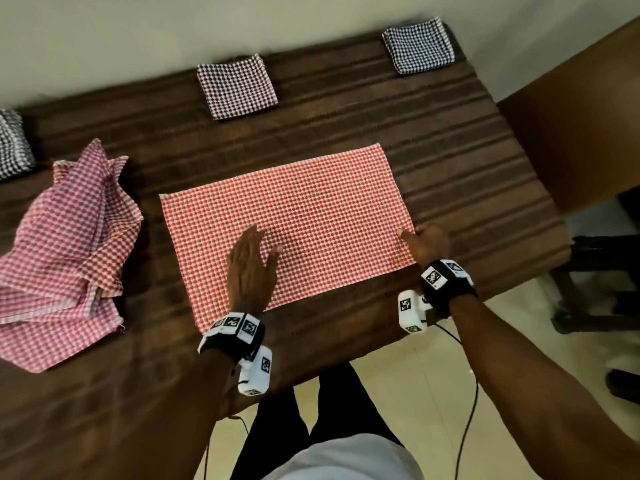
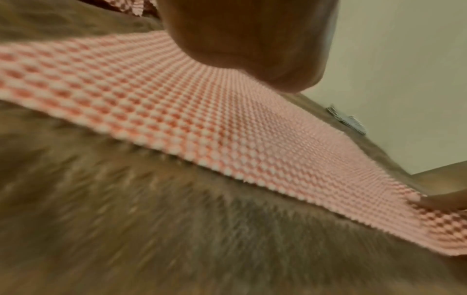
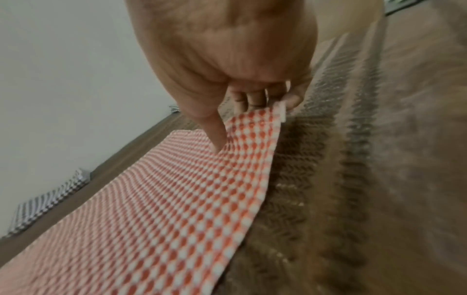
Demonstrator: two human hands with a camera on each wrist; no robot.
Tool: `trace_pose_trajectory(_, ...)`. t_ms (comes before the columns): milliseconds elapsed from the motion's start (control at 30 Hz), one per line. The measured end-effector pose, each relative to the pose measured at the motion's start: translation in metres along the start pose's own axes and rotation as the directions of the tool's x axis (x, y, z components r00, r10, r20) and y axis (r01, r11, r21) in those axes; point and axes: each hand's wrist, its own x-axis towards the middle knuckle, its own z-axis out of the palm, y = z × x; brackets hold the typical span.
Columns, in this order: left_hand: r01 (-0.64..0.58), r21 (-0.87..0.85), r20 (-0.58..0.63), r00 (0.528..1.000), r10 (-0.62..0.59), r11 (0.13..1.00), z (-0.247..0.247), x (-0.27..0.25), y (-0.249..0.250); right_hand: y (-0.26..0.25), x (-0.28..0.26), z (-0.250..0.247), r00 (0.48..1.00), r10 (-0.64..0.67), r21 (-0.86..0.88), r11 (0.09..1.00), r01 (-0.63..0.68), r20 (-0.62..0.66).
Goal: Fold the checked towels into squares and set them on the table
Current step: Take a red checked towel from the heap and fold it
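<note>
A red-and-white checked towel [image 1: 291, 223] [image 2: 177, 111] [image 3: 156, 209] lies spread as a rectangle in the middle of the dark wooden table [image 1: 467, 174]. My left hand [image 1: 251, 261] rests flat on it near its front edge, fingers straight. My right hand [image 1: 424, 242] [image 3: 255, 111] pinches the towel's right edge, thumb on top and fingers curled under, lifting that edge slightly. A crumpled pile of pink checked towels [image 1: 65, 258] lies at the table's left.
Folded dark checked squares sit along the far edge: one at the middle [image 1: 237, 86], one at the right [image 1: 419, 45], one at the far left [image 1: 12, 143]. A wall runs behind. A dark stool [image 1: 599, 282] stands right of the table.
</note>
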Motion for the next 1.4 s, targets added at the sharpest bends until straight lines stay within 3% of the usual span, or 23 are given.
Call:
trace_pose_trajectory(100, -0.009, -0.132, 0.095, 0.995, 0.021, 0.991, -0.006, 0.019, 0.010, -0.025, -0.025, -0.001, 0.981, -0.137, 0.044, 0.989, 0.144, -0.136)
trace_pose_trajectory(167, -0.007, -0.232, 0.188, 0.981, 0.052, 0.973, -0.014, 0.034, 0.014, -0.049, -0.057, 0.009, 0.933, -0.310, 0.028, 0.947, 0.320, -0.184)
trace_pose_trajectory(300, 0.126, -0.289, 0.413, 0.911, 0.005, 0.949, -0.028, 0.063, 0.016, -0.092, -0.129, 0.061, 0.790, -0.606, 0.055, 0.789, 0.611, -0.090)
trace_pose_trajectory(367, 0.130, -0.302, 0.403, 0.915, 0.002, 0.944, -0.036, 0.076, 0.010, -0.109, -0.163, 0.092, 0.745, -0.666, 0.107, 0.740, 0.664, -0.015)
trace_pose_trajectory(500, 0.110, -0.246, 0.208, 0.976, -0.058, 0.963, -0.058, 0.105, -0.027, -0.133, -0.211, 0.139, 0.686, -0.727, 0.184, 0.679, 0.710, 0.033)
trace_pose_trajectory(700, 0.231, -0.122, 0.154, 0.965, -0.211, 0.965, -0.077, 0.121, -0.096, -0.149, -0.241, 0.177, 0.671, -0.738, 0.247, 0.665, 0.705, 0.073)
trace_pose_trajectory(800, 0.244, -0.127, 0.114, 0.966, -0.230, 0.961, -0.082, 0.118, -0.114, -0.154, -0.250, 0.192, 0.687, -0.703, 0.235, 0.710, 0.663, 0.186)
trace_pose_trajectory(967, 0.259, -0.118, 0.028, 0.966, -0.258, 0.959, -0.089, 0.113, -0.122, -0.158, -0.263, 0.205, 0.681, -0.670, 0.226, 0.742, 0.631, 0.295)
trace_pose_trajectory(1400, 0.364, -0.052, -0.056, 0.929, -0.367, 0.930, -0.089, 0.108, -0.130, -0.173, -0.277, 0.213, 0.688, -0.668, 0.277, 0.744, 0.608, 0.284)
